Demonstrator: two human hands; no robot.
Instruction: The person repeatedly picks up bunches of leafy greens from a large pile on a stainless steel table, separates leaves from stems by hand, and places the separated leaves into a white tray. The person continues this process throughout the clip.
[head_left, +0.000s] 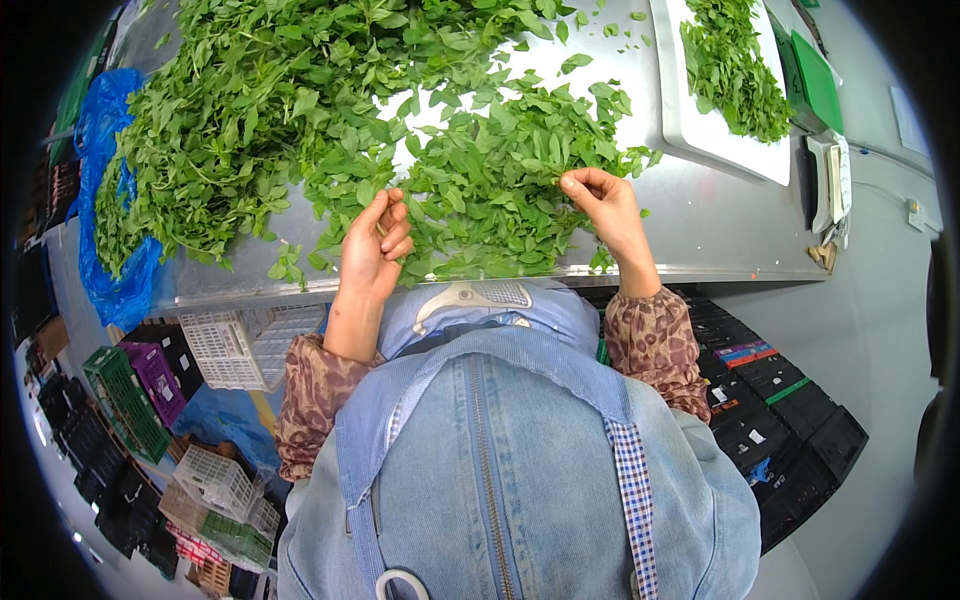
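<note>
Loose green leaves and leafy sprigs (495, 172) are spread in front of me on a stainless steel table (697, 217). My right hand (609, 206) pinches a leafy sprig (553, 171) between thumb and forefinger, at the right side of this spread. At its left side is my left hand (375, 244), fingers curled in over the leaves near the table's front edge. Whether those fingers hold a stem cannot be made out. Behind and to the left rises a large heap of leafy green stems (247, 112), partly lying on a blue plastic bag (105, 225).
At the right of the table is a white tray (675, 112) with more leafy greens (731, 71). A green crate (817, 79) sits beyond it. White plastic crates (217, 349) stand under the table at left, black crates (780, 420) at lower right.
</note>
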